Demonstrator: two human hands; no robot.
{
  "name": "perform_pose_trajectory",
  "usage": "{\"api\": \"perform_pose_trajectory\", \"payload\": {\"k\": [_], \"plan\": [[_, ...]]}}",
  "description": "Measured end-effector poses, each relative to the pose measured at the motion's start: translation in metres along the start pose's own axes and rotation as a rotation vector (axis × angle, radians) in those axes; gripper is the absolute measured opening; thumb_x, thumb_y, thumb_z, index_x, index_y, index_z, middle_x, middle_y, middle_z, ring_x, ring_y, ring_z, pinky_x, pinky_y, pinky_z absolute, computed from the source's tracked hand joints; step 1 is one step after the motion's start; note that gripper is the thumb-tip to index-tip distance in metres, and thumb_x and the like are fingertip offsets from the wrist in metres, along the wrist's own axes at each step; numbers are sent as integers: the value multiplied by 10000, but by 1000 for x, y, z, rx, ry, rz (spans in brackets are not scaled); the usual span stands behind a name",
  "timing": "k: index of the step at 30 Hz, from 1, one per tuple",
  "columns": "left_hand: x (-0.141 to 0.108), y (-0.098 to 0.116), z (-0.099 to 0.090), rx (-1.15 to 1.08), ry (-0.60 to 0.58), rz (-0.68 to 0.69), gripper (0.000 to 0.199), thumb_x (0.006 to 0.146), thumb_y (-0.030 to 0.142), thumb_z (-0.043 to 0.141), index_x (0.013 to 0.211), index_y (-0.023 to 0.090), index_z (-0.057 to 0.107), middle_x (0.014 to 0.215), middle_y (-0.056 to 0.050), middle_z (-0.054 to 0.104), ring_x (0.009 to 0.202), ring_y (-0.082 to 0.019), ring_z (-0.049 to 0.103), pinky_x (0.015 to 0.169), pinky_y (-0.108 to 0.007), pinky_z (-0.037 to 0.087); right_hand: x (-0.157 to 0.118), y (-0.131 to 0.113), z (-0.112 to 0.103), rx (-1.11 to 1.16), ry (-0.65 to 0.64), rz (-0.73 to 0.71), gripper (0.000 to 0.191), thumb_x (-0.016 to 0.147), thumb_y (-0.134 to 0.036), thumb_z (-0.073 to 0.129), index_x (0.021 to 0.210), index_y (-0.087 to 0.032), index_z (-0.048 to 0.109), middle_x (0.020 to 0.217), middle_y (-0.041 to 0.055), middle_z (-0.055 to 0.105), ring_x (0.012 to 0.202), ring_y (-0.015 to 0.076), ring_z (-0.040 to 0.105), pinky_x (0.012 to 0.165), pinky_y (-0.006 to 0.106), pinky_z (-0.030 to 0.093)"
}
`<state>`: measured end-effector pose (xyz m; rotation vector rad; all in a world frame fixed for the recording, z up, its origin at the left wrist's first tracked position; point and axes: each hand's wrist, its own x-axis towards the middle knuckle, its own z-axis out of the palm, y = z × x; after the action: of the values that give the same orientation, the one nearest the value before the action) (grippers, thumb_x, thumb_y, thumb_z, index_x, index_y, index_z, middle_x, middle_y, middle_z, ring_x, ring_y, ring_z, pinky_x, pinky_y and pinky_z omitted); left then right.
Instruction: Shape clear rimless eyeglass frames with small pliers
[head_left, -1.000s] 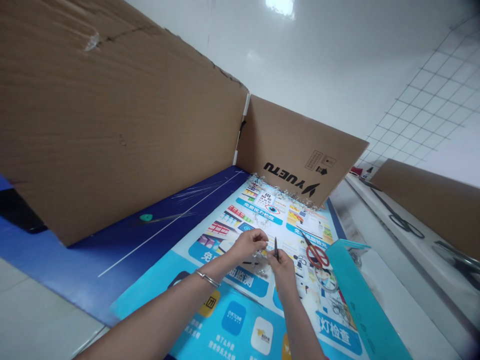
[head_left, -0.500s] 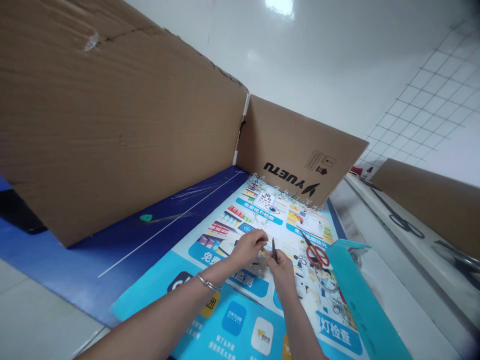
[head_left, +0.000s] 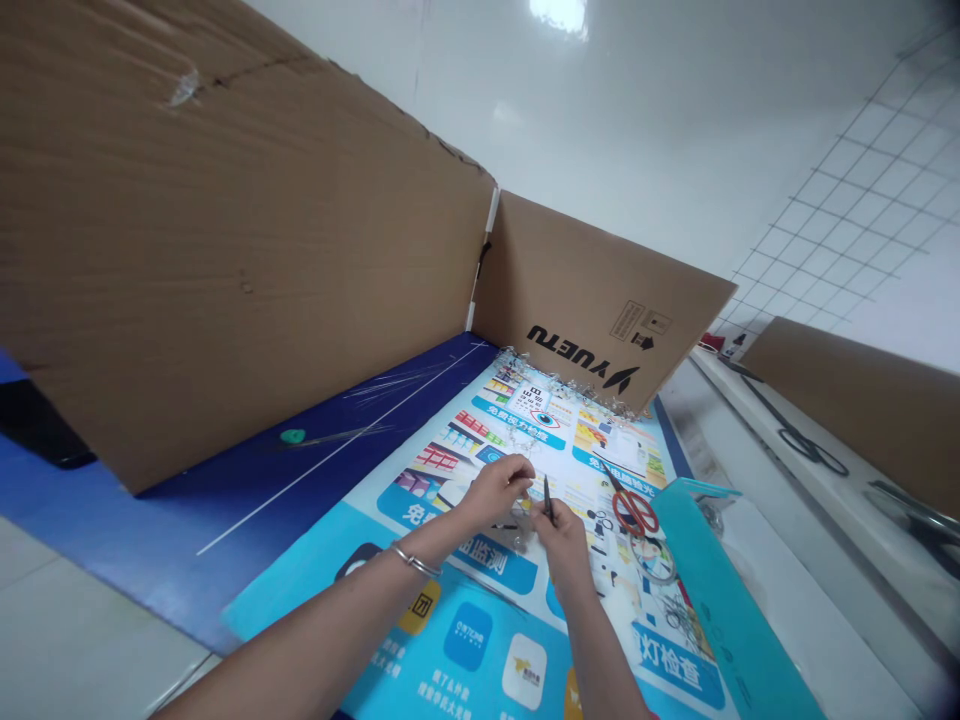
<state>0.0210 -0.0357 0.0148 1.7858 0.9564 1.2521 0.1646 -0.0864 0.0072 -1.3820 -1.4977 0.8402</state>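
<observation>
My left hand, a metal bangle on its wrist, has thumb and fingers pinched together over a printed poster. What the pinch holds is too small to make out. Close on its right, my right hand is closed around a slim dark pointed tool, its tip up; the exact kind cannot be told. Thin, clear or wiry bits hang between and below the hands. Red-handled scissors lie on the poster, right of my right hand, with a clear round roll just below them.
Tall cardboard panels stand at the left and a lettered cardboard panel at the back. Tangled wiry pieces line the poster's far edge. A teal folded board flanks the right; more scissors lie on a white ledge.
My left hand and forearm have shifted very slightly; the pinch and the dark tool in my right hand stay as they were.
</observation>
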Motion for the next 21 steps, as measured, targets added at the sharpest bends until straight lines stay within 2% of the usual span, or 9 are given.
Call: {"api": "perform_pose_trajectory", "payload": {"k": [5,8,12,17,21], "plan": [[-1,3,-4,134,-77,125,165,699,81,463,766,188,569,766,5,582,753,-128,535,699,-231,401,0,3,-1,-33,19,-29,198,751,-348,495,745,-162,563,609,-32,479,593,104,405,544,201,313],[0,2,-3,66,-105,90,144,699,85,461,754,180,555,744,8,575,721,-122,543,668,-222,410,1,4,-2,-17,23,-31,194,748,-347,499,729,-163,558,607,-35,484,591,103,410,551,203,317],[0,-1,0,-65,-61,-4,92,736,127,443,766,173,516,694,20,543,618,-102,543,591,-208,417,1,2,-1,16,-19,-12,190,750,-344,497,718,-164,550,598,-39,479,578,99,400,534,201,313],[1,1,-1,5,45,41,92,740,124,449,741,174,526,698,20,529,627,-98,524,623,-216,413,1,0,-2,-6,-120,-21,212,751,-359,501,748,-162,578,632,-22,530,607,116,443,558,210,338],[4,1,-7,-15,116,59,96,753,125,440,757,170,525,704,20,518,599,-85,518,610,-211,415,4,-4,-9,-96,-69,-43,286,745,-408,504,871,-178,619,764,9,605,710,157,510,651,243,383]]}}
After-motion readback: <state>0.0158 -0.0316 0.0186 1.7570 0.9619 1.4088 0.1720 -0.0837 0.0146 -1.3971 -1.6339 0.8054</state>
